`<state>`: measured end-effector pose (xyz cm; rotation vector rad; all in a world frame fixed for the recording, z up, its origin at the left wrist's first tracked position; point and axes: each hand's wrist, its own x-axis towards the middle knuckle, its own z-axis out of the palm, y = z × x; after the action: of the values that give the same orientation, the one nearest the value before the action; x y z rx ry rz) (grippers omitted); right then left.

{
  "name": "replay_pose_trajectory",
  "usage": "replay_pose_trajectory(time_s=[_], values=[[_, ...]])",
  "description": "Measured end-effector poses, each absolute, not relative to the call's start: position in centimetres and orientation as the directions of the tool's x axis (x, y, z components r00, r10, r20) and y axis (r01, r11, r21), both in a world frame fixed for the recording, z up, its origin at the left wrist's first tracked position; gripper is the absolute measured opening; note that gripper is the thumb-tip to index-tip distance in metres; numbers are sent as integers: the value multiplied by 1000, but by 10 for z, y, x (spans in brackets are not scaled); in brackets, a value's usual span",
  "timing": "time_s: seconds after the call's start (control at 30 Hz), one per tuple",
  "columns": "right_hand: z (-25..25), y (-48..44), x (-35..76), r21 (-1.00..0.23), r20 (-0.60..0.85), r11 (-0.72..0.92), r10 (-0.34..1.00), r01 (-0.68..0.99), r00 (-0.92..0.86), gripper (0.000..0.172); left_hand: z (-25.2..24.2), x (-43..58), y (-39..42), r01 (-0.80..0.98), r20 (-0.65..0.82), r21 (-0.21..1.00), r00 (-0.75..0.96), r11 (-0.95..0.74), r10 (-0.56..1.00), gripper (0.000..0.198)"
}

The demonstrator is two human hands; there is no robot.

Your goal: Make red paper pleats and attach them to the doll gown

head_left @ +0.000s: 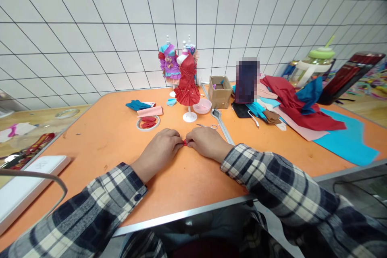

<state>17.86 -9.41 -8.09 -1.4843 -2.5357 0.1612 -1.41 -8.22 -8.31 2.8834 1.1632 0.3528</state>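
Observation:
A small piece of red material (185,142) shows between my fingertips, low over the orange table (127,193); most of it is hidden by the fingers. My left hand (163,145) pinches it from the left, and my right hand (204,140) pinches it from the right. Just beyond my hands stands a mini dress form in a red one-shoulder dress (188,78) with a ruffled hem. Small scissors (208,126) lie behind my right hand. Behind my left hand, a clear ring-shaped dish (148,122) has red pieces in it.
At the back are another dressed mini form (169,64), a pink bowl (202,106) and a cardboard box (220,92). A phone (247,82) stands right of them. Coloured sheets (347,137) and a dark red bottle (350,76) fill the right; a white box (33,189) lies left.

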Motion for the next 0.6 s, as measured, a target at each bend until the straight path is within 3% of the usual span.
replay_pose_trajectory(time_s=[0.47, 0.6], values=[[-82, -96, 178, -184, 109, 472, 881, 862, -460, 20, -81, -14, -81, 687, 160, 91, 705, -721, 691, 28], [-84, -97, 177, -171, 166, 511, 858, 843, -486, 20, -81, -14, -82, 679, 176, 86, 710, -729, 682, 26]])
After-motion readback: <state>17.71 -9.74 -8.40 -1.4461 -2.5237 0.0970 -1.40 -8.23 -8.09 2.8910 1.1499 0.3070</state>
